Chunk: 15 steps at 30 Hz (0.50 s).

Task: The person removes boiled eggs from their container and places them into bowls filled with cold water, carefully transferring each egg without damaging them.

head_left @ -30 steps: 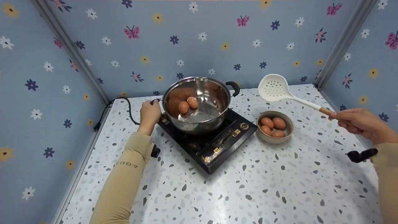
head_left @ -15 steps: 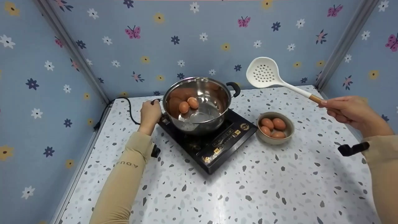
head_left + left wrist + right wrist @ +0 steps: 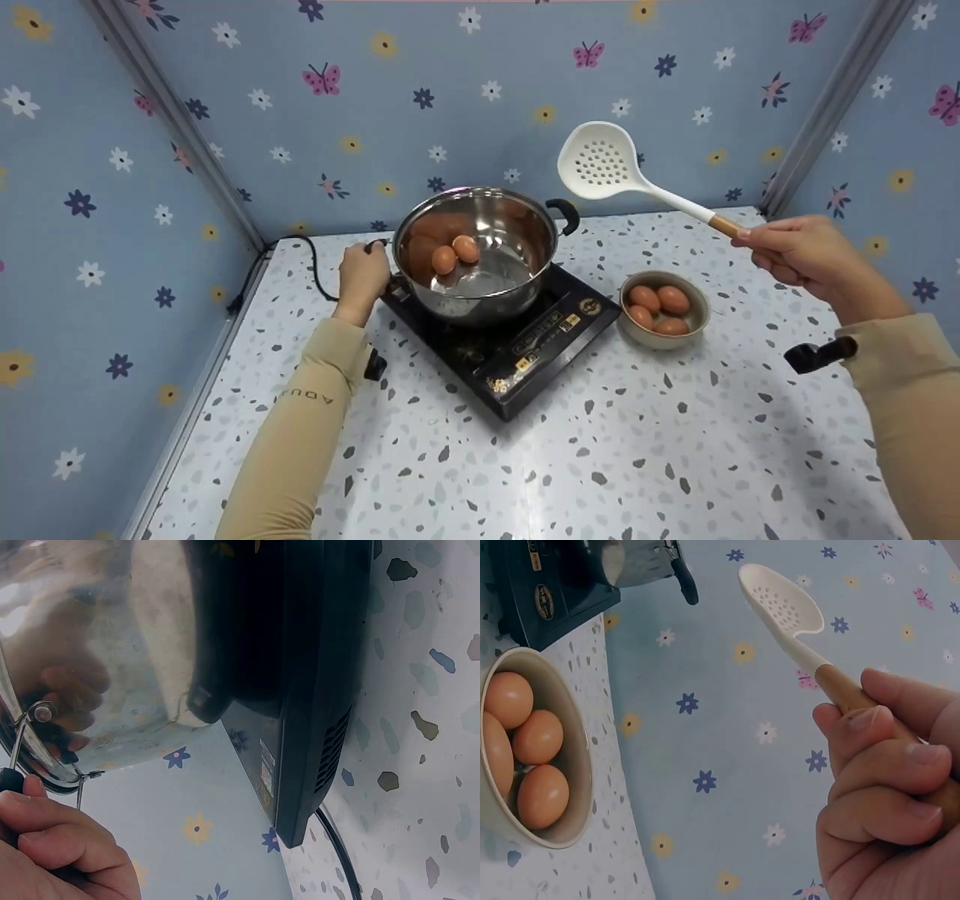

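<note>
My left hand (image 3: pixel 364 274) grips the black left handle of a shiny steel pot (image 3: pixel 480 307); in the left wrist view, curled fingers (image 3: pixel 64 836) wrap that handle. Two brown eggs (image 3: pixel 443 260) lie inside the pot at its left. My right hand (image 3: pixel 814 251) holds a white slotted spoon (image 3: pixel 598 161) by its wooden handle (image 3: pixel 841 688). The spoon's perforated head is raised in the air, right of and above the pot, and carries nothing. Below it, a beige bowl (image 3: pixel 660 342) holds several brown eggs (image 3: pixel 673 300).
The pot stands on a black induction cooker (image 3: pixel 540 349), its cord (image 3: pixel 315 270) running off left. The bowl sits by the cooker's right corner on a speckled white table (image 3: pixel 600 450). Blue patterned walls (image 3: pixel 262 60) enclose the back and sides.
My right hand has moved left and upward, bringing the slotted spoon from above the bowl toward the pot's right side. The left hand, pot and eggs have stayed put.
</note>
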Each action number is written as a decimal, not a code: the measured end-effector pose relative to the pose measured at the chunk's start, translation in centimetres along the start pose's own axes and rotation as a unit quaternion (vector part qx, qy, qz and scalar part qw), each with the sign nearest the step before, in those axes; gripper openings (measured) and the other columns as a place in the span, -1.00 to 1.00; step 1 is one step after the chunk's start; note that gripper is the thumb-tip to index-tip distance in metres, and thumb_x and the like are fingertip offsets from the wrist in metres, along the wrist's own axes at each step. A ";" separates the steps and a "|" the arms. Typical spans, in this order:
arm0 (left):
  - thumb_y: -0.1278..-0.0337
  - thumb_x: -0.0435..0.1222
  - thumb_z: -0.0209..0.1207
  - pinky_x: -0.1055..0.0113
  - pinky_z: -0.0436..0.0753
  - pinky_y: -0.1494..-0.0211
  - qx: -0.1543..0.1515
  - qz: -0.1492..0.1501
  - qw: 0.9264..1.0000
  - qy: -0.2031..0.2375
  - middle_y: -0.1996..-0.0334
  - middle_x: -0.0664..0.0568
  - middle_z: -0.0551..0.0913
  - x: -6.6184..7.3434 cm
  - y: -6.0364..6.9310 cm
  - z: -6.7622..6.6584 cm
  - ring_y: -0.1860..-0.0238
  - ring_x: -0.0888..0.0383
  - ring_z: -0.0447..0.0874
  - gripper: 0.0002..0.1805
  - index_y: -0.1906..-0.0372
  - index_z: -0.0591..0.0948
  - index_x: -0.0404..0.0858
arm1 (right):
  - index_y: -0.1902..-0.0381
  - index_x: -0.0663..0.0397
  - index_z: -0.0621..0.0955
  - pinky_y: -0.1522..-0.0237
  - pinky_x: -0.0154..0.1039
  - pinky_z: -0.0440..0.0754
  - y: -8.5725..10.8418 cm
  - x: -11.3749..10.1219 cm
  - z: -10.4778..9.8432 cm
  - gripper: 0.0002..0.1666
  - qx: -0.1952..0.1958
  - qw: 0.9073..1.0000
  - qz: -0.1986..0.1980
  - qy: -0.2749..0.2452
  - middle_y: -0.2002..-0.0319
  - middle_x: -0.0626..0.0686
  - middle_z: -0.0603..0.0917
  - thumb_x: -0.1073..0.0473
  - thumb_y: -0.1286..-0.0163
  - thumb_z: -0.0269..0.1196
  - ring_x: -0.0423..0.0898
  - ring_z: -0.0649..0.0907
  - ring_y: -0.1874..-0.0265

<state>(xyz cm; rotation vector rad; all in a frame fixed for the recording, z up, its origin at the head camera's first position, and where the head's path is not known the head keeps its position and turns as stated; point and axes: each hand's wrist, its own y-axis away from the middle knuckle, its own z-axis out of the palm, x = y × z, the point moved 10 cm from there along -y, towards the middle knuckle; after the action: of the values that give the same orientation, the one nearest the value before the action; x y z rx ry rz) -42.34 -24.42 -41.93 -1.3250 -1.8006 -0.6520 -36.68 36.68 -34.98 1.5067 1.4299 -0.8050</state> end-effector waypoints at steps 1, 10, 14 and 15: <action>-0.74 -0.16 -0.18 0.17 0.41 0.19 0.000 -0.001 1.000 0.000 0.33 -0.13 0.43 -0.1 0.0 0.0 0.30 -0.07 0.44 -0.64 0.26 0.44 -0.26 | 0.30 -0.37 0.85 0.68 -0.35 0.30 0.0 -0.2 0.3 -0.68 0.000 1.000 0.000 0.001 0.63 -0.16 0.57 -0.03 -0.69 0.26 -0.30 0.34 0.77; -0.74 -0.14 -0.18 0.23 0.44 0.30 -0.005 -0.007 1.000 0.009 0.40 -0.06 0.40 -0.2 -0.1 0.2 0.46 0.07 0.38 -0.64 0.29 0.40 -0.20 | 0.28 -0.26 0.87 0.70 -0.37 0.29 -0.4 -1.3 2.7 -0.73 -0.009 1.000 0.000 -0.002 0.64 -0.14 0.58 0.00 -0.65 0.31 -0.30 0.34 0.80; -0.76 -0.14 -0.19 0.22 0.40 0.33 -0.013 -0.012 1.000 0.013 0.47 -0.03 0.34 -0.2 -0.1 0.3 0.51 0.10 0.28 -0.63 0.35 0.34 -0.17 | 0.25 -0.23 0.88 0.70 -0.37 0.30 -0.8 -1.7 3.6 -0.76 -0.015 1.000 -0.004 -0.005 0.64 -0.14 0.60 0.01 -0.63 0.34 -0.29 0.34 0.80; -0.76 -0.14 -0.19 0.22 0.39 0.33 -0.014 -0.013 1.000 0.013 0.47 -0.03 0.33 -0.3 -0.1 0.3 0.51 0.10 0.27 -0.62 0.35 0.33 -0.16 | 0.25 -0.22 0.88 0.70 -0.37 0.30 -0.9 -1.8 3.8 -0.77 -0.014 1.000 -0.005 -0.003 0.64 -0.13 0.60 0.00 -0.62 0.35 -0.29 0.34 0.80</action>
<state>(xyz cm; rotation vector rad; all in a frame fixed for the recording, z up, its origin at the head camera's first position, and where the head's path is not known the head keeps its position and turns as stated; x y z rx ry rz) -42.47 -24.39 -42.30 -1.3078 -1.7975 -0.7072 -37.32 32.47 -34.99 1.4754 1.4390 -0.7909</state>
